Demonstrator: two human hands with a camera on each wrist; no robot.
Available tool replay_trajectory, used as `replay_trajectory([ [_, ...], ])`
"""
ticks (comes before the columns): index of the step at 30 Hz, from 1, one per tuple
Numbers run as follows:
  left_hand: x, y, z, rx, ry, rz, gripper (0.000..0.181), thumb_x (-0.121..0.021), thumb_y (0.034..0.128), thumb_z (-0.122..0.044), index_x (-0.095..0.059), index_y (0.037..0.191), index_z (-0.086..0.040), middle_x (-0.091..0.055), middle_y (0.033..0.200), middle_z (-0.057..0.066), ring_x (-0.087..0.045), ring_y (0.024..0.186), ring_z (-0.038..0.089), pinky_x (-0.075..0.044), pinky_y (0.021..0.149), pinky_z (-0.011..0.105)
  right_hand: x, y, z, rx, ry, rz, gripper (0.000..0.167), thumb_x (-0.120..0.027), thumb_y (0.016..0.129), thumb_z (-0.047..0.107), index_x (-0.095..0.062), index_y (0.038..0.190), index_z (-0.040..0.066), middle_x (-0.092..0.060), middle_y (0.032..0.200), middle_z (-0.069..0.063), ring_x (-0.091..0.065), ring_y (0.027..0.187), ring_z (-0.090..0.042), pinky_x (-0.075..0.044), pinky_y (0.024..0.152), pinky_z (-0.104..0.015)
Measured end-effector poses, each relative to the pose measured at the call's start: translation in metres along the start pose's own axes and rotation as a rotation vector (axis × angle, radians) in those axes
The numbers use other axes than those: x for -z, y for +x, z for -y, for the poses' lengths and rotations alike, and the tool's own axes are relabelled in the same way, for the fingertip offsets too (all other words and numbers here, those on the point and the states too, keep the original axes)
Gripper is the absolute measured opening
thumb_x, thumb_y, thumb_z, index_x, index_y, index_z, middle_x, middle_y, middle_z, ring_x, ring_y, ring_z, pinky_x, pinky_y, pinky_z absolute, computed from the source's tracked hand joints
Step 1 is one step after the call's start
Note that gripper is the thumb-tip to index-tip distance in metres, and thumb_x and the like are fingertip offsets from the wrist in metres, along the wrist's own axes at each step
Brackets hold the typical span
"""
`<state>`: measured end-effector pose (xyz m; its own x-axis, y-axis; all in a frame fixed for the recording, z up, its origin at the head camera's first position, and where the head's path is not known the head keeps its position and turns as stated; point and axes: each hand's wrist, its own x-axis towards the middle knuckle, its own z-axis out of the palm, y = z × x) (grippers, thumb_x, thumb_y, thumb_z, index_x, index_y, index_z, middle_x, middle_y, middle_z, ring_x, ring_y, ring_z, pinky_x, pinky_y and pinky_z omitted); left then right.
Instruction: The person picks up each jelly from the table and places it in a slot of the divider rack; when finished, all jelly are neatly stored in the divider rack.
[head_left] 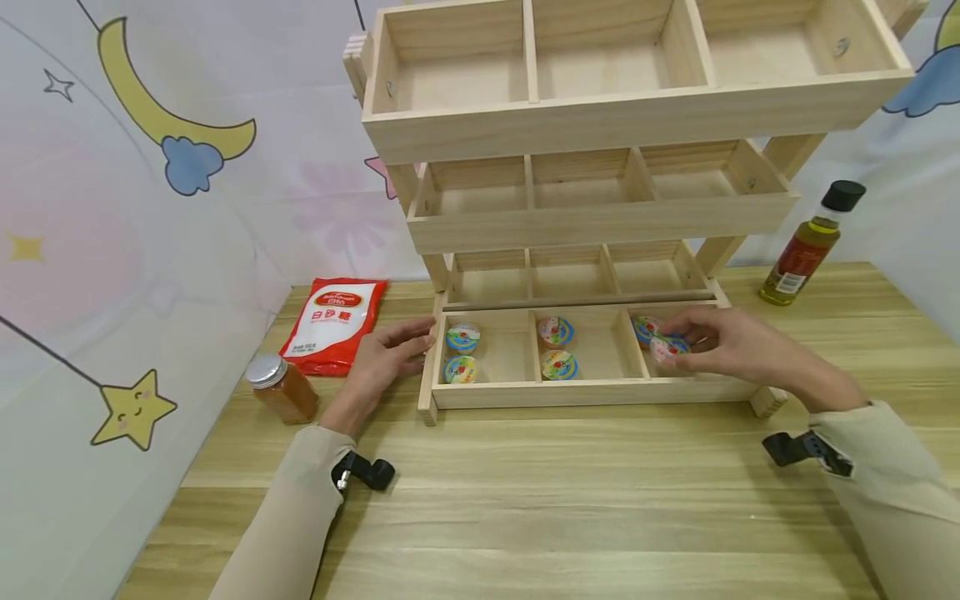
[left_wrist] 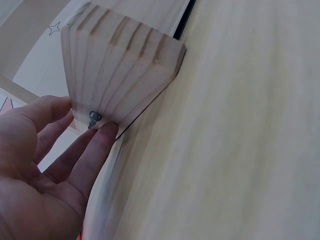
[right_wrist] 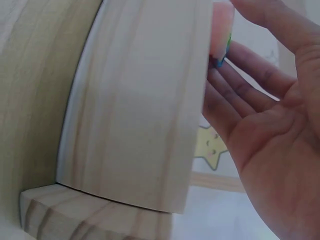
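My right hand (head_left: 723, 342) pinches a small jelly cup (head_left: 667, 348) with a printed lid, low over the right compartment of the bottom wooden tray (head_left: 592, 393). Behind it, another jelly cup (head_left: 646, 327) sits in that compartment, partly covered. Two jelly cups, one of them a yellow-lidded jelly cup (head_left: 558, 365), lie in the middle compartment. Two more, including a jelly cup (head_left: 462, 337) at the back, lie in the left one. The left hand (head_left: 386, 358) touches the tray's left end with extended fingers; in the left wrist view they rest beside a metal bolt (left_wrist: 94, 119).
Above the bottom tray rise more tiers of the wooden rack (head_left: 600, 225), each split into three compartments. On the left are a red and white sugar bag (head_left: 337, 325) and a silver-lidded jar (head_left: 285, 390). An oil bottle (head_left: 806, 250) stands at the right.
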<state>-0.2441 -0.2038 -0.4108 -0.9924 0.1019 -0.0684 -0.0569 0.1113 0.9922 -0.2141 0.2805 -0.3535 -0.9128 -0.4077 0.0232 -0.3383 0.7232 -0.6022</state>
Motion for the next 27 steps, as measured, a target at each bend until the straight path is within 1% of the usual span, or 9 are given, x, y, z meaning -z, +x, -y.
replay_trajectory([
  [6, 0.001, 0.000, 0.000, 0.010, 0.002, 0.001, 0.044, -0.071, 0.1036, -0.013, -0.064, 0.146, -0.004, -0.063, 0.145, 0.016, -0.067, 0.119, 0.023, -0.062, 0.091, 0.035, -0.005, 0.003, -0.003, 0.001, 0.036, 0.022, 0.044, -0.086, 0.093, 0.029, -0.073, 0.126, 0.005, -0.073, 0.106, -0.001, -0.070, 0.099, -0.017, -0.059, 0.084, -0.026],
  [14, 0.000, 0.001, 0.000, 0.007, 0.003, 0.005, 0.044, -0.071, 0.1036, -0.013, -0.064, 0.146, -0.003, -0.063, 0.145, 0.016, -0.067, 0.117, 0.020, -0.062, 0.091, 0.034, -0.008, 0.003, -0.006, 0.026, 0.037, 0.040, 0.039, -0.085, 0.093, 0.022, -0.073, 0.125, 0.002, -0.073, 0.106, 0.000, -0.069, 0.097, -0.013, -0.060, 0.085, -0.027],
  [21, 0.000, 0.002, 0.000, 0.018, 0.013, -0.005, 0.044, -0.071, 0.1038, -0.013, -0.065, 0.146, -0.004, -0.063, 0.145, 0.016, -0.067, 0.119, 0.023, -0.062, 0.091, 0.034, -0.008, 0.004, -0.009, 0.048, 0.044, 0.052, 0.037, -0.083, 0.094, 0.017, -0.072, 0.125, 0.001, -0.074, 0.106, -0.001, -0.069, 0.097, -0.013, -0.059, 0.085, -0.027],
  [27, 0.000, 0.002, 0.001, 0.023, 0.017, -0.006, 0.044, -0.072, 0.1036, -0.014, -0.065, 0.146, -0.005, -0.064, 0.145, 0.016, -0.067, 0.119, 0.024, -0.062, 0.091, 0.034, -0.010, 0.006, -0.013, 0.065, 0.073, 0.063, 0.035, -0.081, 0.095, 0.012, -0.071, 0.127, -0.001, -0.074, 0.109, -0.001, -0.069, 0.099, -0.014, -0.058, 0.086, -0.026],
])
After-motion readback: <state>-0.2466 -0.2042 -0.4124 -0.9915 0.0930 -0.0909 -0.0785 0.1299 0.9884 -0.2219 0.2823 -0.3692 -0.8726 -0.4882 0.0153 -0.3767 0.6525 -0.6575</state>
